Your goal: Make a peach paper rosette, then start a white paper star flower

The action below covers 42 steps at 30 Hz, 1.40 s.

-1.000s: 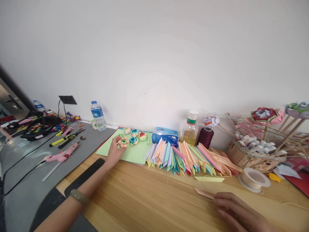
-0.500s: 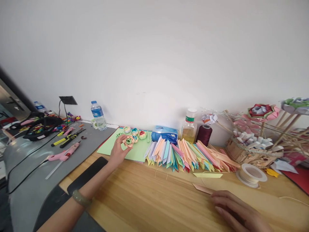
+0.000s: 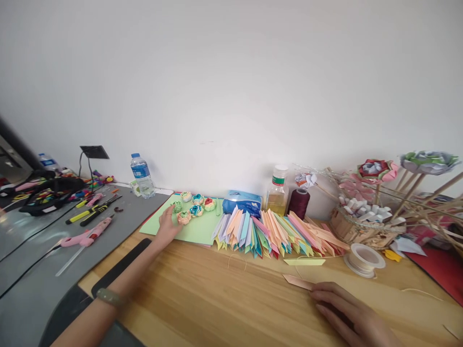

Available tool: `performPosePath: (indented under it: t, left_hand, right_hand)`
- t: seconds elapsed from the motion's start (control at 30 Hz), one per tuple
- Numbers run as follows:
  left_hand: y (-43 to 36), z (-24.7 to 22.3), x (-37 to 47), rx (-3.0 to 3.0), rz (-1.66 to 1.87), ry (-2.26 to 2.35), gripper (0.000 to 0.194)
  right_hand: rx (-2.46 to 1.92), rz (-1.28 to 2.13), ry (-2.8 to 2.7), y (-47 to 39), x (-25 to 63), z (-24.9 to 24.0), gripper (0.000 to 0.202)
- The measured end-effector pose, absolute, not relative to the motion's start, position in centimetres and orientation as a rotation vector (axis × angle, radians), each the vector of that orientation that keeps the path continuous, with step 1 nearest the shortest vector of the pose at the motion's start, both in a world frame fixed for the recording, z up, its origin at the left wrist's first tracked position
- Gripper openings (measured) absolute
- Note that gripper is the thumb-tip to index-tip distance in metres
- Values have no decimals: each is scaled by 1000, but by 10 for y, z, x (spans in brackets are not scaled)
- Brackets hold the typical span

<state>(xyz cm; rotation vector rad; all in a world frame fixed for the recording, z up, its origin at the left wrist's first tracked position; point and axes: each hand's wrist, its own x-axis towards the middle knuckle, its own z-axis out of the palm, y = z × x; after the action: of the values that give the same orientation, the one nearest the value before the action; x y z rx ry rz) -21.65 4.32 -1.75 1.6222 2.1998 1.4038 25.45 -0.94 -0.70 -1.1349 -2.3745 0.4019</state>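
Observation:
My left hand [image 3: 168, 228] is over the green paper sheet [image 3: 195, 233], its fingers apart, just left of a peach and green paper rose [image 3: 184, 217]. That rose now sits on the sheet beside several other paper roses, among them a red and green one [image 3: 209, 204] and a small green one [image 3: 177, 207]. On the wooden table, my right hand [image 3: 347, 308] rests with its fingertips on the end of a folded peach paper strip [image 3: 297, 282]. A light green strip [image 3: 304, 262] lies behind that strip.
Folded paper strips [image 3: 267, 233] fan out before a tissue pack [image 3: 242, 203], a bottle [image 3: 277, 191] and dark thread [image 3: 298, 202]. A spool [image 3: 364, 260] and a basket [image 3: 365, 229] stand right. Left are a pink glue gun [image 3: 87, 237] and pliers [image 3: 83, 214].
My left hand has put the peach and green rose down on the green sheet and let go, moving slightly left. The view has shifted a little; my right hand stays at the peach strip.

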Motion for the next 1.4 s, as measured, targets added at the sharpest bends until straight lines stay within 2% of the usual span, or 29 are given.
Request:
performPosePath:
  t: [0.17, 0.4, 0.63, 0.8, 1.1, 1.3, 1.4]
  left_hand:
    - [33, 5, -177, 1758, 1555, 2156, 46]
    - [46, 14, -102, 1950, 1251, 1977, 28]
    - [67, 21, -92, 1879, 1058, 2031, 17]
    - [62, 31, -87, 1898, 992, 1994, 16]
    - [56, 25, -87, 1782, 997, 2145, 19]
    - [65, 21, -94, 1678, 898, 1921, 15]
    - [70, 22, -88, 1633, 862, 1722, 19]
  right_hand:
    - [-1158, 375, -2327, 0, 257, -7, 27]
    - [-1200, 250, -2296, 15, 267, -7, 32]
    - [-1196, 10, -2384, 14, 275, -7, 28]
    - [-1120, -89, -2458, 9, 255, 0, 26]
    - [-888, -280, -2591, 23, 156, 22, 30]
    - [-828, -407, -2641, 47, 110, 26, 49]
    - [-805, -440, -2662, 52, 100, 27, 50]
